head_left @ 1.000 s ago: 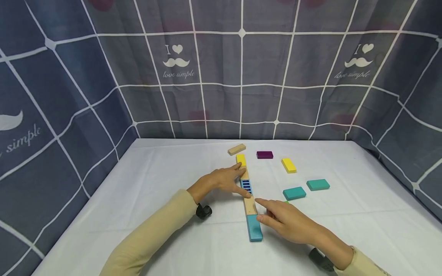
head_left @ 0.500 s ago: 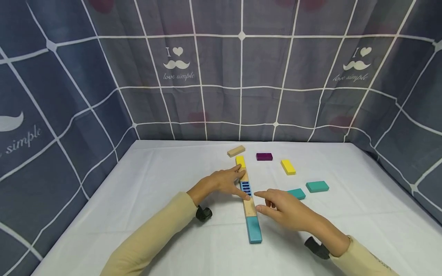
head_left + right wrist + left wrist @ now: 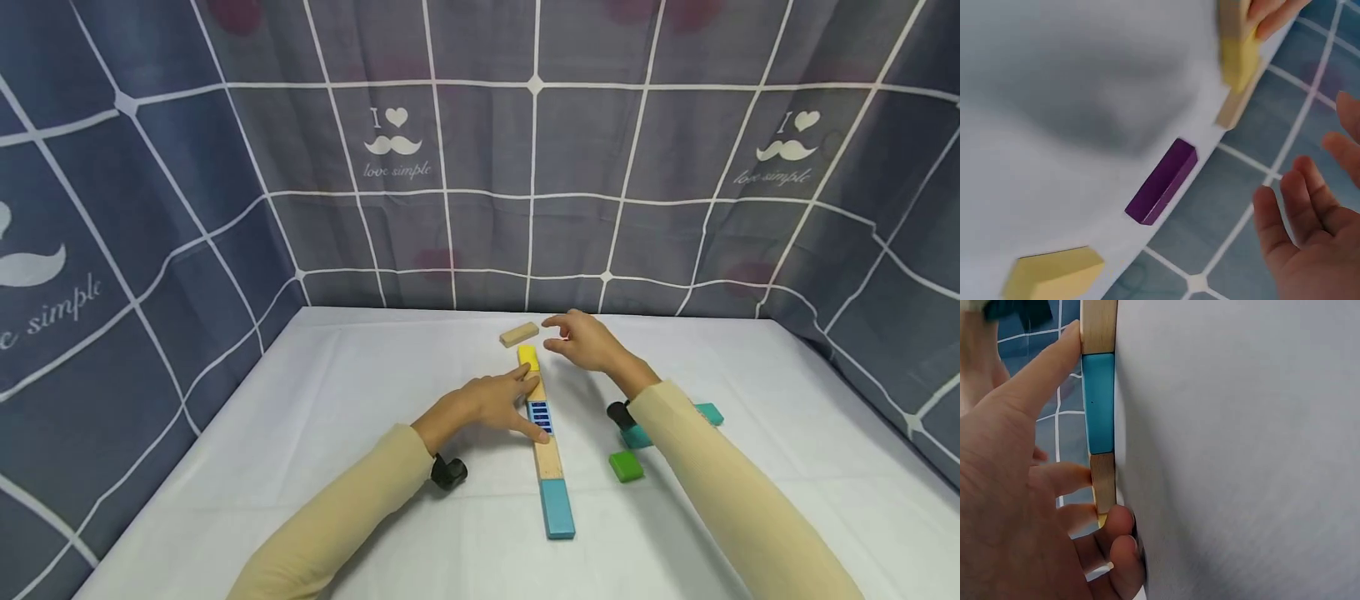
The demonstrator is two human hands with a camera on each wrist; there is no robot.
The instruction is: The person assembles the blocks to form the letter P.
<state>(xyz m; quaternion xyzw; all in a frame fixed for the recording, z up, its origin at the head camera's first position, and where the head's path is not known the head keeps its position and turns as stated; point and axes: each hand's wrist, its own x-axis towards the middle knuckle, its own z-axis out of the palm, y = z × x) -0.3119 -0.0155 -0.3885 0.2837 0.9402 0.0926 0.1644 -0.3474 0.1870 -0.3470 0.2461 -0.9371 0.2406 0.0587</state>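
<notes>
A straight row of wooden blocks lies end to end on the white cloth: a yellow block (image 3: 528,357), a plain wooden block (image 3: 536,389), a blue block with printed markings (image 3: 540,417), another plain block (image 3: 548,459) and a blue block (image 3: 557,508). My left hand (image 3: 491,404) rests along the row's left side, thumb and fingertips touching the blocks. My right hand (image 3: 588,342) hovers past the row's far end, fingers spread and holding nothing. Near it lies a loose plain block (image 3: 519,334). The right wrist view shows a purple block (image 3: 1163,182) and a yellow block (image 3: 1054,275).
A green block (image 3: 626,467) lies right of the row. Two teal blocks, one (image 3: 636,437) nearer and one (image 3: 708,413) farther right, are partly covered by my right arm. A checked curtain (image 3: 480,183) stands behind the table.
My right hand has moved from beside the row's middle to its far end, uncovering the green block and hiding the purple and loose yellow blocks in the head view. My left hand stays at the row.
</notes>
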